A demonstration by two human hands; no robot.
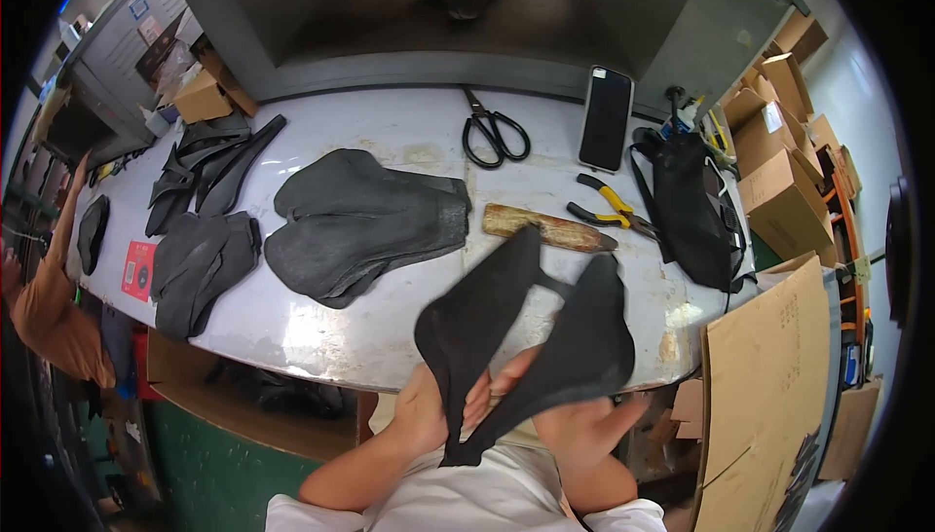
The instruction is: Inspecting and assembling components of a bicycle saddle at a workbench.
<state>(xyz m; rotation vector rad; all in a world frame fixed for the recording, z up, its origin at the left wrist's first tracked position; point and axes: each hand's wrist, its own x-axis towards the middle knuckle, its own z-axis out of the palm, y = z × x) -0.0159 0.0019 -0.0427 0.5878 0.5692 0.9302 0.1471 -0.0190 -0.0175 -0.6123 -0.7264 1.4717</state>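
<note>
A black, saddle-shaped padded piece with a long slot down its middle is tilted up in front of me, over the table's near edge. My left hand is closed on its narrow lower end from the left, with fingers showing through the slot. On the other side my right hand supports it from beneath, thumb sticking out to the right and slightly blurred; the piece partly hides its fingers. Beyond lies a stack of similar dark grey pieces. A worn wooden strip and yellow-and-black pliers lie just past the held piece.
Black scissors and a phone lie farther back; a black bag sits right. More black pieces are at left. A grey metal booth stands behind. Cardboard flanks my right; another person's arm shows far left.
</note>
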